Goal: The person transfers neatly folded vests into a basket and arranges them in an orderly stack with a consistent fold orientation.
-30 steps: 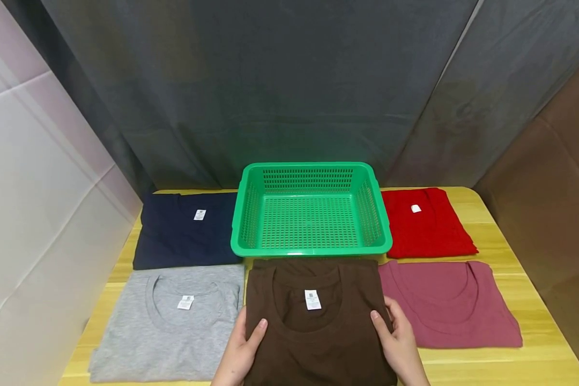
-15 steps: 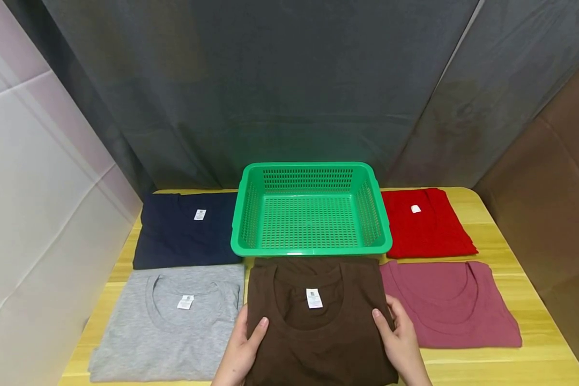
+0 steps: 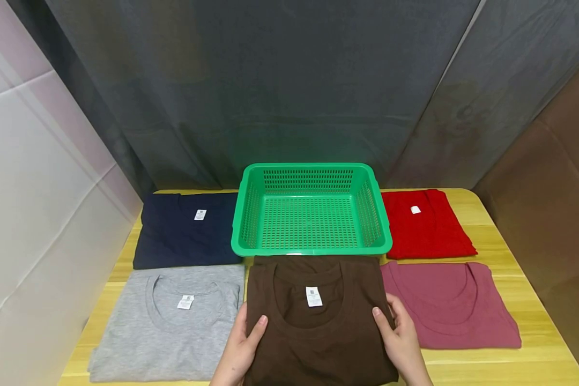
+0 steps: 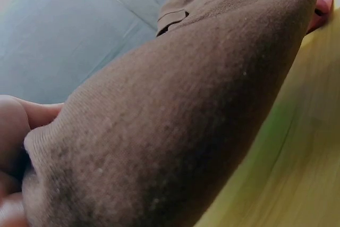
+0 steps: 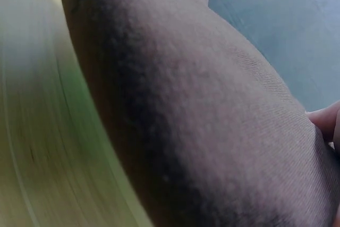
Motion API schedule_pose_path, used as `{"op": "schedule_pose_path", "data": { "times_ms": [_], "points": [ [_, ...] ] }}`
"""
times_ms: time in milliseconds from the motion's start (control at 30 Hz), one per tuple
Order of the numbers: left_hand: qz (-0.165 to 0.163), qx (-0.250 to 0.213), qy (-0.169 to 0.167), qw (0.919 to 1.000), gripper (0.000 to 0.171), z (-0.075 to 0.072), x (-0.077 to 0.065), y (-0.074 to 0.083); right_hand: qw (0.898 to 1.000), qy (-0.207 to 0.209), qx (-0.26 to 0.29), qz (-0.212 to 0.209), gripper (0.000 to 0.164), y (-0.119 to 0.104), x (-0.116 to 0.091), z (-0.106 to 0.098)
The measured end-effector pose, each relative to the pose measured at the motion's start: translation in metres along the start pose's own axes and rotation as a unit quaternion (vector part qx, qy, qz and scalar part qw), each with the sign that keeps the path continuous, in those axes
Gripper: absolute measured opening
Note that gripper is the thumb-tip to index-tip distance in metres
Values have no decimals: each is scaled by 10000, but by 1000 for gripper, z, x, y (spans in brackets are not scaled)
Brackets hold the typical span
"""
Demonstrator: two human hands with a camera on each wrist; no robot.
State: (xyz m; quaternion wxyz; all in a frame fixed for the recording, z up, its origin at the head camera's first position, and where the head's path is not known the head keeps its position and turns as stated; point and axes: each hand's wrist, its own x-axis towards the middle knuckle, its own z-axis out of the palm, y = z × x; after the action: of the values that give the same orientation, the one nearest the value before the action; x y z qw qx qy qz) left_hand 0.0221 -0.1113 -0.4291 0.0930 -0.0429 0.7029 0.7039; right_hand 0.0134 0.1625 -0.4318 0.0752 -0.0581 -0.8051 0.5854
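A folded brown T-shirt (image 3: pixel 318 343) with a white neck label is held between both hands in front of the basket. My left hand (image 3: pixel 238 346) grips its left edge, thumb on top and fingers hidden underneath. At the right edge my right hand (image 3: pixel 399 338) pinches it the same way. Both wrist views show the brown cloth (image 4: pixel 154 110) close up, raised above the wooden table, with table surface visible below it. Directly beyond the shirt stands a green plastic basket (image 3: pixel 311 251) with slotted walls and nothing inside.
On the wooden table (image 3: pixel 502 370), a folded navy shirt (image 3: pixel 188 238) and a grey one (image 3: pixel 164 343) lie at left. A red shirt (image 3: pixel 424 230) and a dusty-pink one (image 3: pixel 463 332) lie at right. A dark grey curtain (image 3: pixel 289 80) hangs behind; panels flank both sides.
The brown T-shirt and both hands have shifted very slightly toward the basket. Its far edge sits a little higher in the head view. The grip looks the same.
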Motion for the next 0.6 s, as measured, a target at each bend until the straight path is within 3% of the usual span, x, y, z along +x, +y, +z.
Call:
{"op": "schedule_pose_path", "data": {
  "times_ms": [333,600],
  "points": [
    [229,47,21,9997,46,0,1,2,10000,23,59,23,21,-2,1,0],
    [80,103,31,9999,49,-1,4,7,9999,-15,140,-87,22,-5,5,-3]
  ]
}}
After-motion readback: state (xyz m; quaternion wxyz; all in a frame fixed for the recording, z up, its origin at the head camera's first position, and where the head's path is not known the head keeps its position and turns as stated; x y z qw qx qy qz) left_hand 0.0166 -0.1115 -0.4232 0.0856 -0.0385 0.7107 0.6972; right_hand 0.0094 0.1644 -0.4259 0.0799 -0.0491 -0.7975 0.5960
